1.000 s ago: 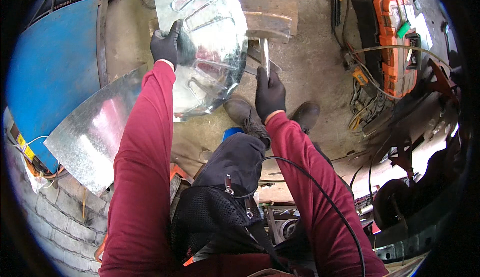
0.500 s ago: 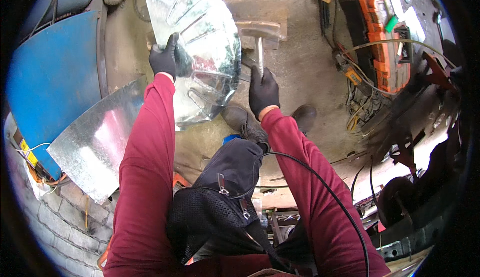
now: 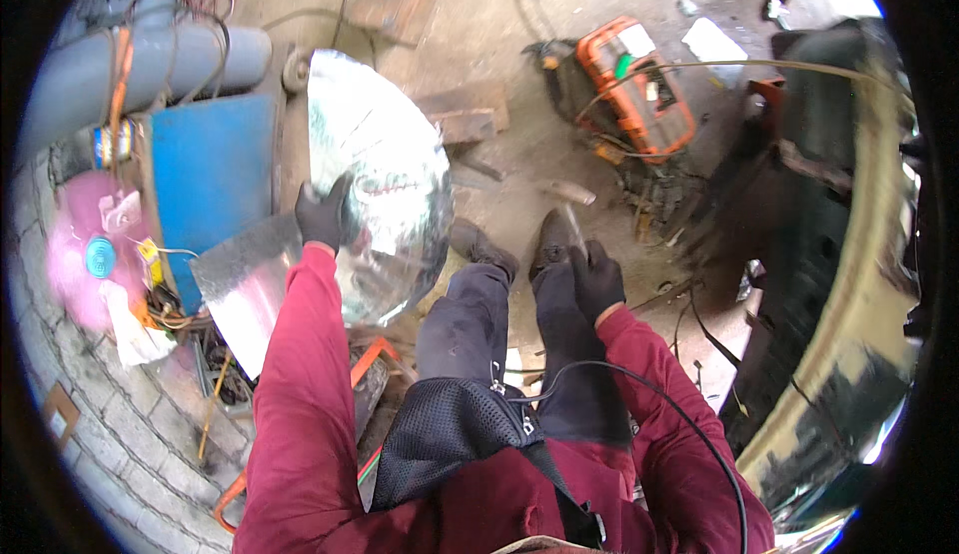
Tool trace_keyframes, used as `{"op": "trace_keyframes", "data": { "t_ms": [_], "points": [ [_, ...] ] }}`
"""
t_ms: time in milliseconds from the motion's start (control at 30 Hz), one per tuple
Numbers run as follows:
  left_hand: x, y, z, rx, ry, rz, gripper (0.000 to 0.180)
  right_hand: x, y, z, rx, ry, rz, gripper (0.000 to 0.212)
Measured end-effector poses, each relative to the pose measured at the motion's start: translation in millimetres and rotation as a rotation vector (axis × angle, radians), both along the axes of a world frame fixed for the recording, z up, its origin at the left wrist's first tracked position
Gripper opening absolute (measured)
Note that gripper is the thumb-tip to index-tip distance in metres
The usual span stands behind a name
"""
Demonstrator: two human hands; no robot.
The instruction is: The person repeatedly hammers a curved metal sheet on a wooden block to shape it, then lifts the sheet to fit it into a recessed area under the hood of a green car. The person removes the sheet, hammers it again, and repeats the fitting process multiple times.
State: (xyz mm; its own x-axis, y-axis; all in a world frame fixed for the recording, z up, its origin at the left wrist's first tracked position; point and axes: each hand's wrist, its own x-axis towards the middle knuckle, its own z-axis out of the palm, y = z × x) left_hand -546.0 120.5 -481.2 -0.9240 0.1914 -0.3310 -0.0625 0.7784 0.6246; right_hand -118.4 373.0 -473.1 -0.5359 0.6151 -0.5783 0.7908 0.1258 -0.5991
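Observation:
My left hand (image 3: 323, 214), in a dark glove, grips the left edge of a shiny half-round metal sheet (image 3: 390, 174), thumb on its face. Pressed-in ribs on the sheet are washed out by glare. My right hand (image 3: 597, 282), also gloved, is closed round the handle of a hammer (image 3: 572, 226). Its head points away from me, to the right of the sheet and apart from it. A flat offcut of sheet metal (image 3: 245, 284) leans beside my left forearm.
A blue panel (image 3: 213, 194) stands at the left, near a grey cylinder (image 3: 240, 58). An orange toolbox (image 3: 639, 94) lies far right, with cables beside it. Wooden blocks (image 3: 465, 112) sit beyond the sheet. A large dark and tan curved part (image 3: 839, 284) fills the right side.
My right hand and the hammer have moved right and nearer to me, away from the sheet. The view has shifted, and my left hand keeps its hold on the sheet.

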Motion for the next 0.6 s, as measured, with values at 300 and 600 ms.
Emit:
{"op": "trace_keyframes", "data": {
  "t_ms": [300, 600],
  "points": [
    [73, 70, 267, 0.325, -0.002, -0.195, 0.029, 5, 23, 264, 0.046, 0.237, 0.05, 0.039],
    [28, 177, 396, 0.83, 0.14, -0.362, 0.029, 142, 48, 458, 0.349, 0.388, -0.519, 0.031]
  ]
}}
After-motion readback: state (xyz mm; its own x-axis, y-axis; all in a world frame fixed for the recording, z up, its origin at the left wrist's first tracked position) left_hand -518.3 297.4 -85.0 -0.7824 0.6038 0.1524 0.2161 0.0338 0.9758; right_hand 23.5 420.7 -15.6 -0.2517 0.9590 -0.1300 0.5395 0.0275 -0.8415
